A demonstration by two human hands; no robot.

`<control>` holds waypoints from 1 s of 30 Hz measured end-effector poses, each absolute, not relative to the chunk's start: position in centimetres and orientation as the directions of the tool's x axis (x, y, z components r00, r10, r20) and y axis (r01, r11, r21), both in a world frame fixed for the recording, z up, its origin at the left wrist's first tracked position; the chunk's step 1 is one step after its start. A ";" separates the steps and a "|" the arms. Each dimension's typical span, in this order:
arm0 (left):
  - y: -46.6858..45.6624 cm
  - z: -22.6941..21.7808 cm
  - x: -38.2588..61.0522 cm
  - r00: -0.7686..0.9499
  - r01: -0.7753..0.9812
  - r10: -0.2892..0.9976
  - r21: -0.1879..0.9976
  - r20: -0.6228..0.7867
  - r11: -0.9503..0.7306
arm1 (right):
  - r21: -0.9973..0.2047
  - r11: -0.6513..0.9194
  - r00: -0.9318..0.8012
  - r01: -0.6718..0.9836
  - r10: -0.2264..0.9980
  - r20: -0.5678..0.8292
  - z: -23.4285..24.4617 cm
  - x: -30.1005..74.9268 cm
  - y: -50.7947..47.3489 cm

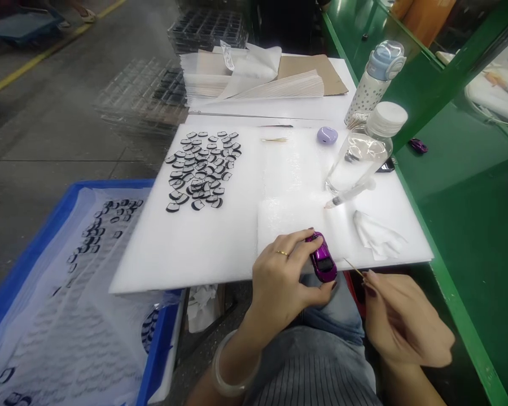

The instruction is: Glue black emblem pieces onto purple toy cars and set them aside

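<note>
Glossy purple toy car (323, 260): at near edge of white foam sheet (220, 237), long axis running from far-left to near-right; which end is the front cannot be told. Left hand (285, 276) curled around it, fingers and thumb gripping its sides. Right hand (400, 318) pinching thin wooden stick (353, 267), tip just beside car. Green workbench (461, 225) under the sheet; grey concrete floor (68, 113) to the left
</note>
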State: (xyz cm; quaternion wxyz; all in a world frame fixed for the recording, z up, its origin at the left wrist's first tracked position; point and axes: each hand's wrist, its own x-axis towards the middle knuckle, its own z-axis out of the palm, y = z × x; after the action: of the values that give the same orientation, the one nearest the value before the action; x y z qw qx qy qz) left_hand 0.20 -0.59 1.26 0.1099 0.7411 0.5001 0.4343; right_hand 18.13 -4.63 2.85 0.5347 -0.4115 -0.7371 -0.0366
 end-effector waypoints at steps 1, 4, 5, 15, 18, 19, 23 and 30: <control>-0.6 1.3 0.2 0.122 0.648 0.837 0.596 0.533 -0.475 | -0.361 0.669 -0.117 0.650 0.557 0.822 2.5 18.0 -4.4; -0.6 1.3 0.2 0.134 0.655 0.847 0.595 0.515 -0.466 | -0.368 0.673 -0.164 0.642 0.589 0.792 1.7 17.4 -4.2; -0.6 1.2 0.2 0.133 0.655 0.848 0.596 0.514 -0.464 | -0.386 0.667 -0.187 0.638 0.620 0.762 1.6 17.1 -4.1; -0.6 0.9 0.4 0.122 0.690 0.831 0.555 0.543 -0.464 | -0.509 0.592 -0.451 0.625 0.806 0.383 2.8 11.8 4.8; -0.6 0.7 0.4 0.114 0.743 0.805 0.488 0.583 -0.458 | -0.523 0.561 -0.444 0.642 0.828 0.343 4.1 11.6 6.3; -0.6 0.6 0.3 0.118 0.755 0.798 0.469 0.590 -0.458 | -0.519 0.558 -0.436 0.648 0.830 0.349 4.6 12.0 6.2; -0.6 0.5 0.0 0.160 0.740 0.792 0.459 0.590 -0.491 | -0.528 0.550 -0.420 0.647 0.835 0.355 5.8 15.7 4.6; -0.6 0.5 0.4 0.211 0.704 0.737 0.423 0.642 -0.570 | -0.340 0.215 -0.037 0.916 0.886 0.463 1.3 23.7 5.9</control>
State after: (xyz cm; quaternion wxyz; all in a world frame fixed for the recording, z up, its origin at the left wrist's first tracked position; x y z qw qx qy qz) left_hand 0.42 -0.65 0.47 0.0194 0.7780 0.4631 0.4242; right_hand 23.67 5.86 1.27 0.3000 -0.6258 -0.7195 -0.0250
